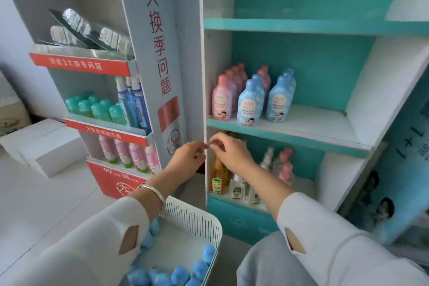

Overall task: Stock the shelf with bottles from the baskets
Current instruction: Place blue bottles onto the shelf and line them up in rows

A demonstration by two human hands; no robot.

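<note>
From my remote seat I see both hands raised in front of the white upright edge of the teal-and-white cardboard shelf unit (205, 90), so close that their fingertips almost meet. The left hand (188, 158) has its fingers curled, with thumb and forefinger drawn together toward the right one. The right hand (229, 153) is curled the same way, its fingertips (213, 142) bunched and pointing back at the left. Each looks to be nipping at something tiny between them, but it is too small and blurred, so I cannot tell whether either hand holds anything. A silver bangle (153, 190) sits on the left wrist. Below the left forearm stands the white slotted plastic basket (197, 218), and the blue-capped bottles (178, 274) lie in it, near the bottom of my view. Just above the hands runs the teal-edged middle shelf board (301, 127), where blue rounded bottles (249, 102) and pink rounded bottles (222, 100) stand upright in rows. Behind the right hand, the lower compartment holds amber and clear bottles (219, 174). To the left of the left hand is a grey display stand with red trim (162, 53).
</note>
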